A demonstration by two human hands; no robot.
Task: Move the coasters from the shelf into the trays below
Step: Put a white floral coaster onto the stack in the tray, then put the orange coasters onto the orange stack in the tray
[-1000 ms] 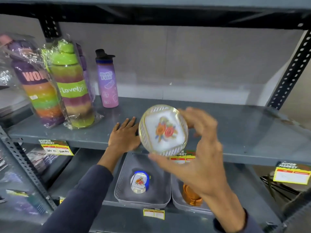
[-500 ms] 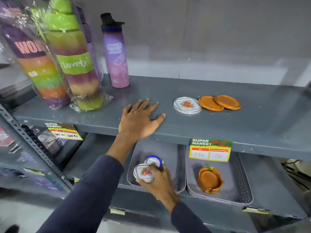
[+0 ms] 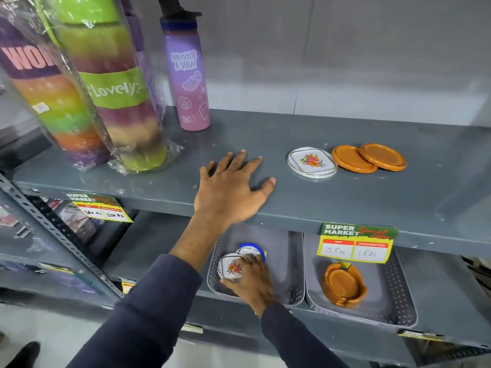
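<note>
My right hand (image 3: 251,280) is inside the left grey tray (image 3: 292,288) on the lower shelf, its fingers closed on a white floral coaster (image 3: 230,267). That coaster leans against a blue-rimmed holder (image 3: 252,249) in the tray. My left hand (image 3: 231,189) lies flat and empty on the grey upper shelf (image 3: 345,203), fingers spread. Right of it on that shelf lies another white floral coaster (image 3: 312,162), and beside that two orange round coasters (image 3: 368,158) overlap. The right grey tray (image 3: 393,296) holds an orange stack of coasters (image 3: 344,284).
Wrapped striped bottles (image 3: 106,83) and a purple bottle (image 3: 187,73) stand at the shelf's left back. Price labels (image 3: 356,243) hang on the shelf's front edge, one over the right tray. A perforated metal upright (image 3: 53,229) runs down the left side.
My right hand carried the white floral coaster from in front of my face down into the left tray. The view dropped closer to the shelf. My left hand stayed on the shelf.
</note>
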